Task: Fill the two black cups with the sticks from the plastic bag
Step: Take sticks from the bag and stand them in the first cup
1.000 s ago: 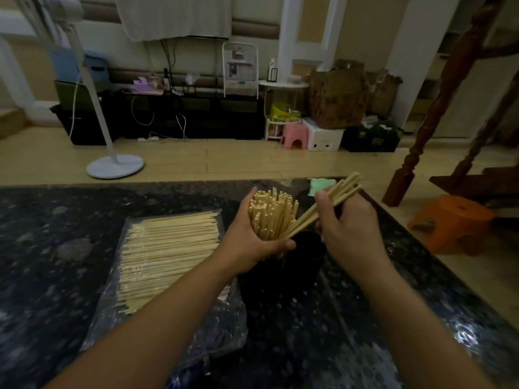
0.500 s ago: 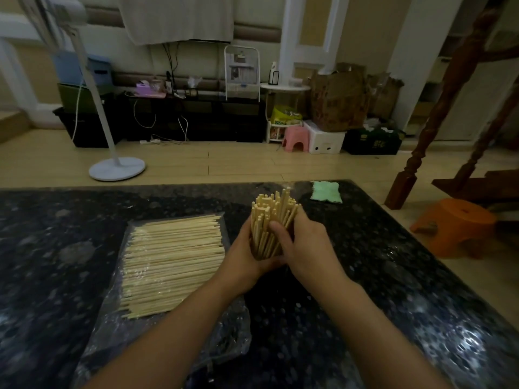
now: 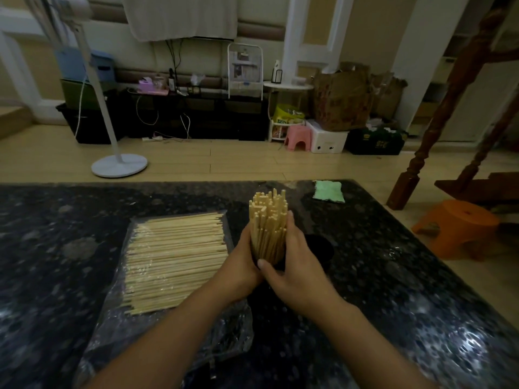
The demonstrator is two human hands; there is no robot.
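Both hands cupped around upright sticks in a black cup, beside bagged sticks.

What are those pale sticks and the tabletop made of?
The sticks look like bare wood or bamboo: pale, matte, square-cut ends. The tabletop looks like polished dark stone, perhaps granite: speckled, with glossy reflections.

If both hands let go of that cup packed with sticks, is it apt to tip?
Probably tippy: the sticks stand well above the black cup, so the weight likely sits high. They fan unevenly, so some may shift or lean. Both the left hand and the right hand wrap it, hiding its base.
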